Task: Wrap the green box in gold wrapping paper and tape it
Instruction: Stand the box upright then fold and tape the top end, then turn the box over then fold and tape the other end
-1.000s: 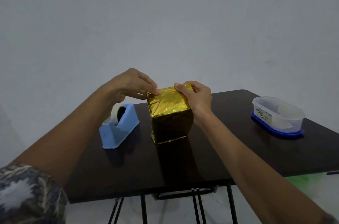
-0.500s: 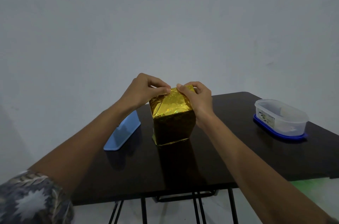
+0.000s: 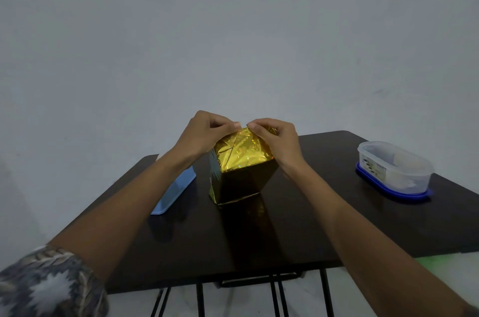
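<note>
The left hand [image 3: 204, 132] is closing in beside the right hand [image 3: 278, 141], both pinching the gold paper [image 3: 241, 153] at the box [image 3: 239, 184]'s far top edge.

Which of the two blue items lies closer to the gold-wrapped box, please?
The light-blue tape dispenser, just left of the gold-wrapped box; the clear container with the dark-blue lid stands far right.

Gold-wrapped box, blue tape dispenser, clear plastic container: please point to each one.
gold-wrapped box [image 3: 241, 153], head view, on its shiny top face.
blue tape dispenser [image 3: 176, 193], head view, on its visible side wall.
clear plastic container [image 3: 396, 169], head view, on its near side wall.
</note>
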Action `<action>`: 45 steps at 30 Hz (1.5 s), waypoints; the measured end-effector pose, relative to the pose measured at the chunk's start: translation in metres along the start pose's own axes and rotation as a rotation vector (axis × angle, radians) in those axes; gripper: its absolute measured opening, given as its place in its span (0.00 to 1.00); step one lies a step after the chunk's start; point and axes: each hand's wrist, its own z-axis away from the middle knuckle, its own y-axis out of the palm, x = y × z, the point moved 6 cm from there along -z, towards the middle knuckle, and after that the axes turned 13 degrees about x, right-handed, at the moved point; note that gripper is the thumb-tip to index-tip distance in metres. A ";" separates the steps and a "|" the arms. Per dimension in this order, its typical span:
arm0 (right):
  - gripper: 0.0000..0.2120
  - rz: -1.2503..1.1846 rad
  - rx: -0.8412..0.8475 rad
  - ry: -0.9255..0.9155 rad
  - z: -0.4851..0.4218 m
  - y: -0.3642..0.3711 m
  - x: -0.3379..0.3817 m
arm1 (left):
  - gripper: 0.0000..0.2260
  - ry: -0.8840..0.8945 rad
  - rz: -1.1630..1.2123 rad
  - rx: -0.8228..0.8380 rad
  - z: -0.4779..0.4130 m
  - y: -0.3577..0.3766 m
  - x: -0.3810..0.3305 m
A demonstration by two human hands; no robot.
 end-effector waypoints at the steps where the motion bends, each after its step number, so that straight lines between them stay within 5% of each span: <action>1: 0.05 -0.005 -0.017 0.006 0.000 0.000 0.000 | 0.10 0.002 0.022 -0.001 0.002 0.000 0.000; 4: 0.07 -0.021 -0.073 0.018 -0.002 -0.002 0.000 | 0.25 0.034 0.030 0.103 0.007 -0.001 0.008; 7: 0.07 -0.010 -0.055 0.060 -0.006 0.002 -0.001 | 0.44 -0.019 -0.211 0.240 0.016 0.000 0.028; 11: 0.16 -0.183 -0.139 0.161 -0.013 0.000 -0.002 | 0.33 -0.003 -0.257 0.047 0.016 -0.012 0.030; 15: 0.29 -0.321 -0.326 0.254 -0.008 -0.032 -0.025 | 0.17 -0.084 0.314 -0.284 0.016 -0.033 0.058; 17: 0.48 -0.363 -0.370 0.384 0.001 -0.037 -0.048 | 0.12 -0.147 0.694 -0.407 0.017 -0.018 0.085; 22: 0.69 -0.615 -0.330 0.704 0.016 -0.003 -0.089 | 0.06 -0.189 1.402 -0.517 0.013 0.061 0.104; 25: 0.69 -0.708 -0.291 0.646 0.011 0.012 -0.087 | 0.10 -0.194 1.593 -0.565 0.011 0.096 0.102; 27: 0.56 -0.753 -0.267 0.595 0.008 0.013 -0.084 | 0.16 -0.208 1.638 -0.491 0.010 0.113 0.103; 29: 0.39 -0.750 -0.347 0.524 0.006 0.000 -0.083 | 0.20 -0.285 1.532 -0.351 0.008 0.119 0.111; 32: 0.32 -0.663 -0.388 0.403 -0.001 -0.024 -0.079 | 0.27 -0.368 1.174 -0.279 0.006 0.097 0.128; 37: 0.34 -0.208 -0.079 0.242 -0.006 -0.045 -0.055 | 0.33 -0.237 0.499 -0.359 -0.010 0.013 0.094; 41: 0.42 -0.023 0.226 0.211 -0.001 -0.033 -0.057 | 0.41 0.088 -0.040 -0.067 -0.033 -0.010 -0.008; 45: 0.53 -0.032 0.282 0.262 0.011 -0.023 -0.068 | 0.12 0.002 -0.604 0.339 -0.053 -0.002 -0.049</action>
